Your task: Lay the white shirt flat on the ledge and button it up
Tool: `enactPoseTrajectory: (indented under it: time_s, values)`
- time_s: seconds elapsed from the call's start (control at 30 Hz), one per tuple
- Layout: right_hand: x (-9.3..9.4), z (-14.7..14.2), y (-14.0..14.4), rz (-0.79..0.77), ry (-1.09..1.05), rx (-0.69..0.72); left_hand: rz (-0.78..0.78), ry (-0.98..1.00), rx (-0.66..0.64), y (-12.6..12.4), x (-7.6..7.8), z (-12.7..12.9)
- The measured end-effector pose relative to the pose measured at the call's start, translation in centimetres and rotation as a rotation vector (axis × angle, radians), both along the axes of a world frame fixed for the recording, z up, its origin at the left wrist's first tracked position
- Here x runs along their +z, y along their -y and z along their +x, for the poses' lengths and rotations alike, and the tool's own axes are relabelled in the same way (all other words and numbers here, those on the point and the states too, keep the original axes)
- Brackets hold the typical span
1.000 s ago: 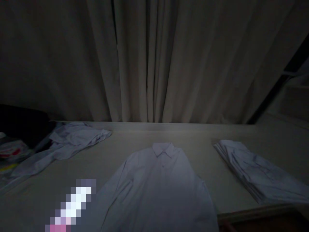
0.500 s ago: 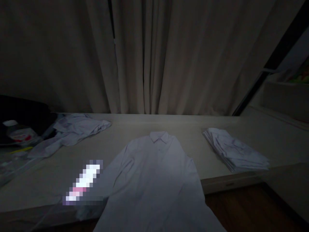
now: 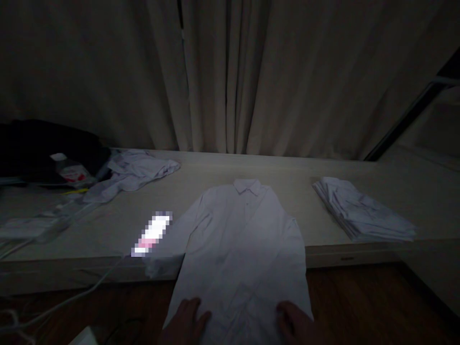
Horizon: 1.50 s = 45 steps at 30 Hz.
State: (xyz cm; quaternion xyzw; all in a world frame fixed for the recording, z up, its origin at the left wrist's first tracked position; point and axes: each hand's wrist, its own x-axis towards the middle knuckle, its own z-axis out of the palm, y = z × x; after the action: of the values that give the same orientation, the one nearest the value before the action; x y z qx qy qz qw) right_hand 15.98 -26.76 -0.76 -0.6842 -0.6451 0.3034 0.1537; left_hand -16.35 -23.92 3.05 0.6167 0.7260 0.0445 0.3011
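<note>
A white collared shirt point(image 3: 240, 235) lies front up with its collar at the back. Its body stretches over the counter's front edge toward me, and creased cloth bunches up near the bottom of the view. On its lower left part rests my left hand point(image 3: 187, 321), thumb and fingers apart. Opposite, near the shirt's right edge, my right hand point(image 3: 294, 323) has its fingers curled against the cloth. Both hands are dark and cut off by the frame. A bright, pixelated phone-like screen point(image 3: 153, 234) lies beside the shirt's left sleeve.
Folded white clothes point(image 3: 362, 211) are stacked at right on the counter point(image 3: 287, 179). A crumpled pale garment point(image 3: 140, 167), a clear bottle point(image 3: 74, 172) and a black bag-like thing point(image 3: 50, 143) sit at left. A white cable point(image 3: 82, 293) hangs off the front. Curtains point(image 3: 305, 81) close the back.
Both my hands have come into view at the bottom, on the shirt. Cloth now bunches between them. The view has shifted down and left, showing more floor and cable.
</note>
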Motion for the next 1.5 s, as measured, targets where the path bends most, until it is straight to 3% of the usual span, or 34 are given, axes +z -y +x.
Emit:
enactPoseTrajectory:
  time_s: [0.13,0.23,0.37,0.5,0.67,0.8,0.97,1.1,1.2,1.37,1.5]
  values:
    - [0.3,-8.3,-0.7,-0.028,0.09,0.352,0.013,-0.069,-0.054,-0.3,-0.4,0.5]
    - [0.4,-11.7,-1.0,-0.09,0.153,0.47,0.022,-0.055,-0.063,0.1,-0.7,0.0]
    - [0.4,-13.3,-1.4,-0.094,0.304,0.475,0.03,-0.047,-0.06,0.7,-1.4,-0.5]
    - [-0.2,-13.2,-1.7,0.033,0.32,0.55,0.056,-0.01,-0.032,0.7,-1.8,-0.6]
    - [-1.5,-13.1,-1.8,0.067,0.29,0.596,0.061,0.049,-0.014,0.5,-1.4,-0.5]
    - [-2.7,-13.6,-1.4,0.109,0.216,0.513,0.034,0.173,0.052,0.3,-1.1,-0.4]
    - [-3.4,-14.8,-1.1,0.255,0.273,0.494,0.026,0.376,0.178,0.3,-1.6,-0.7]
    - [-3.0,-15.1,-0.7,0.319,0.179,0.449,-0.03,0.671,0.345,-0.1,-1.5,-0.9]
    - [-2.2,-15.1,0.0,0.202,-0.026,0.362,-0.131,0.827,0.433,-0.3,-0.9,-0.5]
    - [-0.9,-14.6,0.9,-0.163,-0.54,-0.11,-0.242,1.13,0.764,0.4,-0.4,1.2]
    - [-0.2,-14.1,0.7,-0.34,-0.853,-0.276,-0.342,1.355,0.908,0.9,-0.5,2.2]
